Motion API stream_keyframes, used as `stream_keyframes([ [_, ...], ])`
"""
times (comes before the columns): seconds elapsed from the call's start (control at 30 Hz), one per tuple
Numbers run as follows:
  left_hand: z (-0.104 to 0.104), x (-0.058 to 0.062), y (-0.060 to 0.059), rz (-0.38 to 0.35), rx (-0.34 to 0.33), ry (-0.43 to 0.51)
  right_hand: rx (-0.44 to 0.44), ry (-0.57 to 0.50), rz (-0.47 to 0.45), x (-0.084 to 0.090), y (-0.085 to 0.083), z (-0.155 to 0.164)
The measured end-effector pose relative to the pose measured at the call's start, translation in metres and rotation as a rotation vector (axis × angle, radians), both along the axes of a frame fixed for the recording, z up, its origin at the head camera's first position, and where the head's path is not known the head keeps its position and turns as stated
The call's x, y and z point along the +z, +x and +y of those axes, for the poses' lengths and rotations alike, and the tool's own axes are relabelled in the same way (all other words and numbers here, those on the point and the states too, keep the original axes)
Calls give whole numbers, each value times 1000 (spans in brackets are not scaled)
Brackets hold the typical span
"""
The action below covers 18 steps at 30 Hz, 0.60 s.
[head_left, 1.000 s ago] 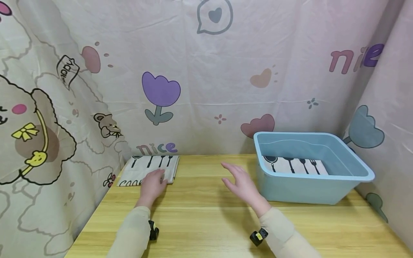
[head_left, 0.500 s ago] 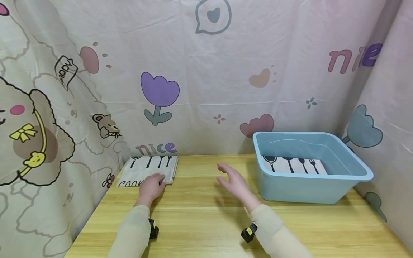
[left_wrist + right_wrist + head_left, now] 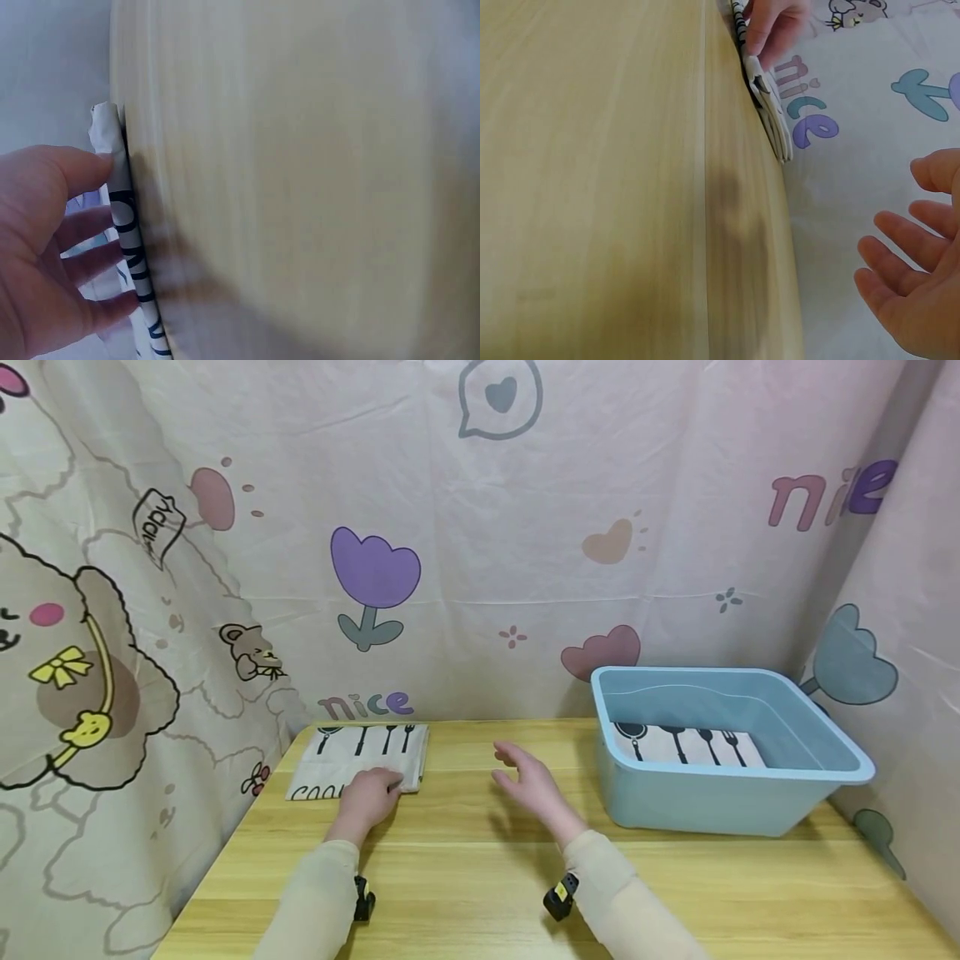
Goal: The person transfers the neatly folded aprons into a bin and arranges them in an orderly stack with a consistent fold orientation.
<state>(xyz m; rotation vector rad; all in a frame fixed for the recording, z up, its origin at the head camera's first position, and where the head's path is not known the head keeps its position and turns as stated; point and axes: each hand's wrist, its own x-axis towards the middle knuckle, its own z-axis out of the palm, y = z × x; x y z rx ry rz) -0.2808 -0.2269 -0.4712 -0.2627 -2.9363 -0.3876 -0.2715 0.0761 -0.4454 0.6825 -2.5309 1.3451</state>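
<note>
A folded dish towel (image 3: 375, 747), white with black utensil prints and lettering, lies at the far left of the table. My left hand (image 3: 371, 795) holds its near edge close to the right corner. The left wrist view shows the thumb against that edge and the other fingers bent onto the cloth; what lies under them is hidden. My right hand (image 3: 528, 779) hovers over the table between towel and bin, fingers apart and relaxed, touching nothing. A similar printed cloth (image 3: 686, 746) lies inside the light blue bin (image 3: 697, 799) at the right.
The wooden table (image 3: 457, 877) ends at a patterned curtain (image 3: 480, 552) behind, with curtain also at both sides. The bin's raised walls stand to the right of my right hand. Black cameras sit at both wrists.
My left hand has come slightly nearer and to the right, and the folded dish towel has slid right with it. My right hand has moved left, away from the bin.
</note>
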Motion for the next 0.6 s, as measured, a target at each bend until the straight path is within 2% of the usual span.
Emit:
stream_keyframes([
  [0.4,48,4,14,-24,-48,-60,-62,-15,-70,-7,-7,3],
  [0.6,67,3,20,-7,-70,-85,-95,-41,-77,-10,-8,11],
])
